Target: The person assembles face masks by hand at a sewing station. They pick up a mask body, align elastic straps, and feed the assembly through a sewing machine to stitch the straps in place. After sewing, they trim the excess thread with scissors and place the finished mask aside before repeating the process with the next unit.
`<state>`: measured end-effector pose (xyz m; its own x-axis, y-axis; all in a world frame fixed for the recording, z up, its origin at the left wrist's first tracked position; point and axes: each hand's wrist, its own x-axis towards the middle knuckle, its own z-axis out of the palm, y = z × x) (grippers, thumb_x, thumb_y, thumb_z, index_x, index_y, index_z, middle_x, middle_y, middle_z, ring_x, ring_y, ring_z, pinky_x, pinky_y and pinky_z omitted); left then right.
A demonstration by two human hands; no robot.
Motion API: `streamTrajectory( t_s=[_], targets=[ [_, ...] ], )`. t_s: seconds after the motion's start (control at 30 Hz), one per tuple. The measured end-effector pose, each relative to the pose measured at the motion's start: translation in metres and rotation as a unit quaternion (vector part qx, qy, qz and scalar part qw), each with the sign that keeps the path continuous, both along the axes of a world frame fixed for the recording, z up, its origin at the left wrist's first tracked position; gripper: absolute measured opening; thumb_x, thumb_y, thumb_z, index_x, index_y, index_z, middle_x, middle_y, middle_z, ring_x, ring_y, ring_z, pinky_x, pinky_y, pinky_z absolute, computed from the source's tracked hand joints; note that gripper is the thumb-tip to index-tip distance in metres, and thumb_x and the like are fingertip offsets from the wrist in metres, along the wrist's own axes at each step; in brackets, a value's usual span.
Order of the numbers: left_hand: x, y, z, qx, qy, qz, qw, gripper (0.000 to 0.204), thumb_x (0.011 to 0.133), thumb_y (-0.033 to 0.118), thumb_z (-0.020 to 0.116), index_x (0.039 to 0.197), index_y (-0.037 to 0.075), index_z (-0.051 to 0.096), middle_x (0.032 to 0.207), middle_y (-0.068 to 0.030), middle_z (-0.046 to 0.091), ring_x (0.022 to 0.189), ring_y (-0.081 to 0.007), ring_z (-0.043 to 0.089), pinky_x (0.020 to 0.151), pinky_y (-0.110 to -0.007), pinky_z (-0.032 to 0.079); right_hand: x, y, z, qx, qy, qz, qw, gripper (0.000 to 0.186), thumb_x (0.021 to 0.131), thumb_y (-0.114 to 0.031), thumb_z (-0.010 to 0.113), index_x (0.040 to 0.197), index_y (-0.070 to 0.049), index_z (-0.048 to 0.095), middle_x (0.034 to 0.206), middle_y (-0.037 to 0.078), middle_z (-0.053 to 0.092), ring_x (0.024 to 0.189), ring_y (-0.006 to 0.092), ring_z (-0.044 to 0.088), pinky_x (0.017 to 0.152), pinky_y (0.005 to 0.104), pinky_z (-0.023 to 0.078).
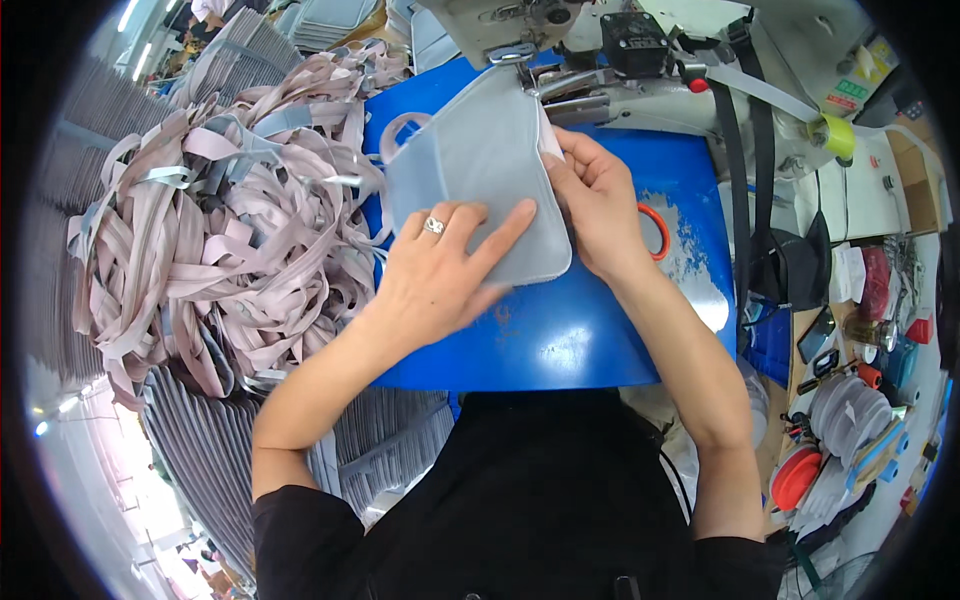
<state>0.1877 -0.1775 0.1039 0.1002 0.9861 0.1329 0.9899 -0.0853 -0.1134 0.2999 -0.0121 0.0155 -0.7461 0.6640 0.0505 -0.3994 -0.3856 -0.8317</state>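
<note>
A light grey-blue fabric panel (490, 130) with rounded corners lies tilted on the blue sewing table, its far end under the presser foot (522, 82) of a sewing machine (520, 30). My left hand (425, 270) rests on the panel's near left part with fingers spread, wearing a ring. At the panel's right edge my right hand (600, 200) is closed, thumb against fingers, pinching a pale pink strip (548, 140) that runs along this edge. Its fingertips are partly hidden. A pinkish band loop (392, 140) sticks out past the panel's left side.
A large tangled heap of pinkish zipper tape (250, 220) borders the blue tabletop (610, 345) on the left. Stacked grey panels (200, 450) stand below it. An orange ring-shaped handle (657, 232) lies right of my right hand. Tools and discs (850, 410) crowd the far right.
</note>
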Motion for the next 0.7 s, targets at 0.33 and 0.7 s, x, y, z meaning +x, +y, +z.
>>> streamTrajectory(
  t_s=[0.33,0.7],
  targets=[
    [-0.009,0.006,0.053,-0.063,0.082,-0.07,0.992,0.07,0.085,0.015,0.068,0.153,0.022,0.054,0.083,-0.006,0.046,0.058,-0.019,0.057,0.052,-0.033,0.052,0.019,-0.01,0.003,-0.012,-0.024,0.003,1.0,0.036,0.107,-0.012,0.059,0.14,0.004,0.059,0.097,0.005,0.076,0.079,0.0048,0.067,0.066,0.0217,0.054],
    [-0.061,0.068,0.083,-0.086,0.171,-0.113,0.975,0.061,0.086,0.013,0.064,0.147,0.02,0.06,0.091,-0.0099,0.056,0.066,-0.0248,0.068,0.062,-0.037,0.058,-0.018,0.014,0.006,-0.025,-0.011,-0.005,1.0,0.031,0.105,-0.012,0.064,0.13,0.006,0.062,0.093,0.007,0.074,0.067,0.008,0.066,0.055,0.0257,0.057]
  ],
)
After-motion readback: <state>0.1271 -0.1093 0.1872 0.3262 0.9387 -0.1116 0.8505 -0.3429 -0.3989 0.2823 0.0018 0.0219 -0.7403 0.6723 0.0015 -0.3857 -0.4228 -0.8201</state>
